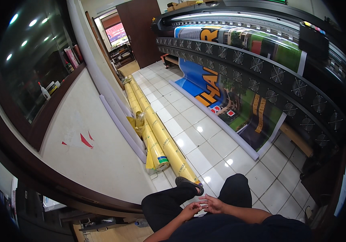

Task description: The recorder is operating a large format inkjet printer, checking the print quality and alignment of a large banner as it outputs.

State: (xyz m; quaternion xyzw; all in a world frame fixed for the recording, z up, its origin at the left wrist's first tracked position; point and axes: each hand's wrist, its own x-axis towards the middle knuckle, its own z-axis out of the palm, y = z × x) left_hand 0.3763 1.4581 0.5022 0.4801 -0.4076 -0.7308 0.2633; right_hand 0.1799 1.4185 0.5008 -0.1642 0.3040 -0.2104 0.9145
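My left hand (191, 210) is held over my lap with its fingers curled in, and no object shows in it. Facing it, my right hand (215, 205) has its fingers stretched out and apart, pointing left. The fingertips of both hands meet or nearly meet between my knees. Just beyond them is a dark clog (189, 186) on my foot, close to the end of a long yellow-wrapped roll (168, 148). A second yellow roll (153, 146) with torn wrapping lies alongside it by the wall.
A wide-format printer (257, 66) with rows of fans spans the right side. A printed banner (205, 82) hangs from it onto the white tiled floor (211, 151), its lower edge on a pale roll (217, 119). At left are a low wall (88, 117) and a dark-framed window (32, 60).
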